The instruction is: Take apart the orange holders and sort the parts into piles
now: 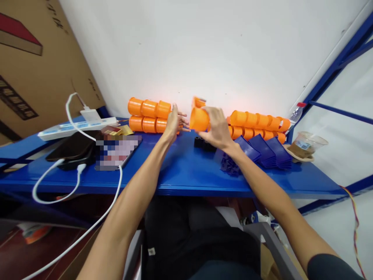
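Note:
My right hand (217,126) is closed around an orange plastic cup (199,119), lifted over the middle of the blue shelf (186,167). A second orange part, blurred, shows just above the cup. My left hand (175,121) is open, fingers stretched toward the cup but apart from it. Beside that hand, two stacked rows of orange cups (149,109) lie on their sides against the wall. A longer double row of orange cups (256,119) lies behind my right hand. Black cylindrical pieces (199,142) stand below the held cup.
Dark blue flat pieces (269,151) lie in piles at right, near a plastic drink cup (307,144) and a bottle (296,112). On the left are a power strip (78,127), a dark phone (71,146) and a white cable (101,217). A cardboard box (43,70) stands far left.

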Demonstrator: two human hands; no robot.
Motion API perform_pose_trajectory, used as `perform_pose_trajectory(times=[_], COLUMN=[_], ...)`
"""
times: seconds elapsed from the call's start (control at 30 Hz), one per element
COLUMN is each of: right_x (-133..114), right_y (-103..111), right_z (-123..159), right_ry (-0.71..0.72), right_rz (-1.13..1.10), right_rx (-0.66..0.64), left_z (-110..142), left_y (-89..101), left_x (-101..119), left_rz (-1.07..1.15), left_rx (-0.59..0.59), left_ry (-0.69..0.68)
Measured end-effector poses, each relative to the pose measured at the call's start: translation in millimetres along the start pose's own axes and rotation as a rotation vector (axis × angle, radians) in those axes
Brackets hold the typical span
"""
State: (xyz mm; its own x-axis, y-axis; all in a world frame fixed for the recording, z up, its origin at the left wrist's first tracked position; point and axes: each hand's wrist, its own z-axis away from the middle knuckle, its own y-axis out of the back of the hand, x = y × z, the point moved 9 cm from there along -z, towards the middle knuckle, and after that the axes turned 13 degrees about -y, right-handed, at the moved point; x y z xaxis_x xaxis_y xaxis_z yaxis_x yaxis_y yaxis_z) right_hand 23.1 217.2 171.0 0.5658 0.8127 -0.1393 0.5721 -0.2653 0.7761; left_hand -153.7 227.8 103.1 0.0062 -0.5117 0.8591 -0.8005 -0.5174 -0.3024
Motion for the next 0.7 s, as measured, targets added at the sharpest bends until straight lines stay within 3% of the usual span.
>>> perform_pose_trajectory(times=[0.13, 0.23, 0.33, 0.5, 0.7], right_x=[37.3, 47.8, 44.5, 29.8, 13.4], right_y=[9.0, -13.6, -41.4, -68.1, -77.2], right_z=[-42.4, -68.5, -85.3, -106.9, -115.4], right_ry=[-0.191, -0.258, -0.291, -0.305, -0.285], right_rz=[-0.033, -0.089, -0.122, -0.085, -0.023], right_rx=[0.040, -0.111, -0.256, -0.333, -0.405], left_z=[-7.3, -11.6, -15.7, -21.0, -19.6], left_y=[32.5, 68.4, 95.2, 104.6, 104.3], left_x=[26.0, 46.8, 50.2, 43.0, 41.4], left_rz=[-0.090, -0.042, -0.042, -0.067, -0.065], left_rx=[0.242, 0.464, 0.608, 0.639, 0.653], left_ry=[-0.178, -0.369, -0.430, -0.433, -0.424])
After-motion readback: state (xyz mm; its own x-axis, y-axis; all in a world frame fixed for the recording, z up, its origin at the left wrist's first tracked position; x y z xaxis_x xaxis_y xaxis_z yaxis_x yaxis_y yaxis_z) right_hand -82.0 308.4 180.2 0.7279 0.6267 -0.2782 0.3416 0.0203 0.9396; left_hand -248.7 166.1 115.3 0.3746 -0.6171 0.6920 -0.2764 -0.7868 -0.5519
